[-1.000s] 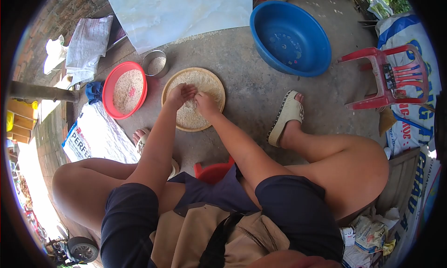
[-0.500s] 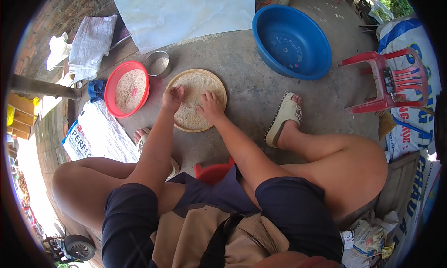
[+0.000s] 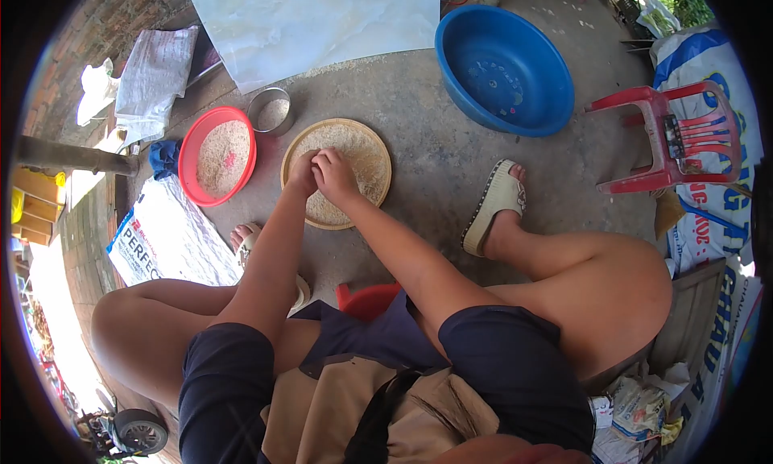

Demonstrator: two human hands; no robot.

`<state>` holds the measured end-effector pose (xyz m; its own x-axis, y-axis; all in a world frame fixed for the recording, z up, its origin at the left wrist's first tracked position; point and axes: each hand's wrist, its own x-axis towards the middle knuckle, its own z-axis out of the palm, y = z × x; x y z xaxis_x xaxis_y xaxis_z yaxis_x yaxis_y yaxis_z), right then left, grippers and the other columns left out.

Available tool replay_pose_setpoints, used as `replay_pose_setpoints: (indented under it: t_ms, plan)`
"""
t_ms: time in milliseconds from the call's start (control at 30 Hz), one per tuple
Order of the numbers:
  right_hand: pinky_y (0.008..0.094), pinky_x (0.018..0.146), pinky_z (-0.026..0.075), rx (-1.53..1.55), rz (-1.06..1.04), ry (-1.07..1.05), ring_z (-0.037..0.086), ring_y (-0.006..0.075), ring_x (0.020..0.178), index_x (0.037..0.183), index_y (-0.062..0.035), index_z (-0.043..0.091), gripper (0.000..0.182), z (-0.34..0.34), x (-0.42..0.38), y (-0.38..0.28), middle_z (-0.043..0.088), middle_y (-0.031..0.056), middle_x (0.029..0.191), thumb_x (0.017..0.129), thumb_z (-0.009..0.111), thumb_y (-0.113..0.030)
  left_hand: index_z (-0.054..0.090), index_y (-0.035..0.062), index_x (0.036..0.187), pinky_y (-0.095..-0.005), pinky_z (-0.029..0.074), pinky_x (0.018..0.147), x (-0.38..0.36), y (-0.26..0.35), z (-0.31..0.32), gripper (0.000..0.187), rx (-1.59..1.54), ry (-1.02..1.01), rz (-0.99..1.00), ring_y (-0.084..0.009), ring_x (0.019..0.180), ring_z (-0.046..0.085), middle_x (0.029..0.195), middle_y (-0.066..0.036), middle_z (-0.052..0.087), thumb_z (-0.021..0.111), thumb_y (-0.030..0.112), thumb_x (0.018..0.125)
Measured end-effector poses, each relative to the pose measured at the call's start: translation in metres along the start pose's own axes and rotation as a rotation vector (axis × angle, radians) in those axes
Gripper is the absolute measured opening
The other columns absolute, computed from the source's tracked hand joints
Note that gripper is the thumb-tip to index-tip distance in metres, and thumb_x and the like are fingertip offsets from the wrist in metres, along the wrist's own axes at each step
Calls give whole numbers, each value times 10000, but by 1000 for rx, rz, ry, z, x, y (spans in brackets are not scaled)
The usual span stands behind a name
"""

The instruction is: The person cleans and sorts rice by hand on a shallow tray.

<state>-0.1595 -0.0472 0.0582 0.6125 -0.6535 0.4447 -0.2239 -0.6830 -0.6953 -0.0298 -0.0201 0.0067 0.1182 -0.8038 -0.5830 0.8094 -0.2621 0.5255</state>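
Observation:
A round woven tray (image 3: 389, 174) with a pale rim lies on the floor, covered by a layer of pale grains (image 3: 342, 135) that look like rice. Over its left half my two hands meet. My left hand (image 3: 303, 174) is curled, its fingers partly covered by the other hand. Bent fingers of my right hand (image 3: 335, 178) press against the left one near the fingertips. Whatever may lie between them is hidden. Left of the tray stands a red basin (image 3: 184, 162) of similar grains with a small pink thing on top. A metal pot (image 3: 283, 126) holding grains sits beside it.
A large blue basin (image 3: 451, 85) stands at the upper right, near a red plastic chair (image 3: 656, 134). Printed sacks lie left (image 3: 169, 230) and right (image 3: 700, 214). A pale marbled sheet (image 3: 322, 21) lies at the back. My sandalled feet flank the tray.
My hands, apart over the tray before, have come together on its left side. The right hand moved left and its fingers folded in. The tray has shifted very slightly left.

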Motion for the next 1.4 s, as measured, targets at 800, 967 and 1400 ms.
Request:
replay_pose_setpoints:
  t_ms: [800, 967, 1400]
  plan:
    - [401, 851, 401, -123, 168, 95, 490, 296, 967, 913, -70, 552, 149, -17, -1, -2, 510, 96, 1016, 776, 581, -122, 519, -48, 1073, -348, 486, 848, 9, 6, 18, 351, -176, 85, 102, -266, 958, 585, 1024, -159, 588, 353, 224, 924]
    - [407, 832, 420, -340, 33, -191, 507, 308, 943, 920, -43, 530, 174, -20, -34, 40, 510, 119, 979, 779, 590, -124, 503, -69, 1088, -349, 506, 870, 0, 19, 2, 350, -214, 329, 193, -267, 967, 592, 1053, -158, 578, 346, 199, 927]
    - [416, 790, 427, -72, -66, -46, 512, 294, 901, 913, -61, 522, 172, 2, 14, 5, 543, 116, 954, 780, 584, -152, 525, -40, 1058, -385, 471, 810, 2, 6, 9, 347, -126, 26, -2, -274, 927, 578, 1021, -151, 584, 349, 228, 927]
